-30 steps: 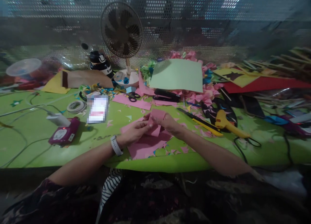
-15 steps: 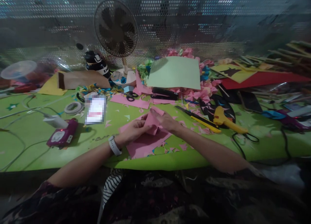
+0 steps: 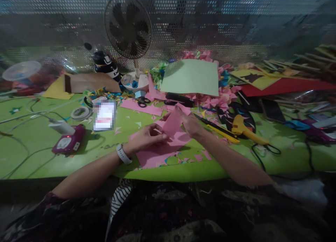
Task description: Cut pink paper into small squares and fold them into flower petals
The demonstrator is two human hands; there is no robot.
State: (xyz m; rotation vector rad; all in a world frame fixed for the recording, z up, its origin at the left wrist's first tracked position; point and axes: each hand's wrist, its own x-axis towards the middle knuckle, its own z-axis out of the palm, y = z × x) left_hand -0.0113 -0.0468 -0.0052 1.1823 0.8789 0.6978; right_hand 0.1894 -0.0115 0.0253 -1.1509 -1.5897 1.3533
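Observation:
A small piece of pink paper (image 3: 173,123) is held up between both my hands, just above a larger pink sheet (image 3: 157,152) lying on the green table (image 3: 31,154). My left hand (image 3: 147,138), with a white watch on its wrist, pinches the piece's lower left edge. My right hand (image 3: 191,122) grips its upper right side with bent fingers. Pink and blue paper scraps (image 3: 189,158) lie around the sheet.
A desk fan (image 3: 128,28) stands at the back. Scissors (image 3: 143,102), a black stapler (image 3: 180,99), a yellow box cutter (image 3: 217,130), a yellow glue gun (image 3: 246,130), a tape roll (image 3: 82,113), a magenta device (image 3: 68,142) and a pale green sheet (image 3: 191,77) over paper flowers crowd the table.
Both hands have moved a little away from me and to the right, lifting the small pink piece and opening it out from a tight fold.

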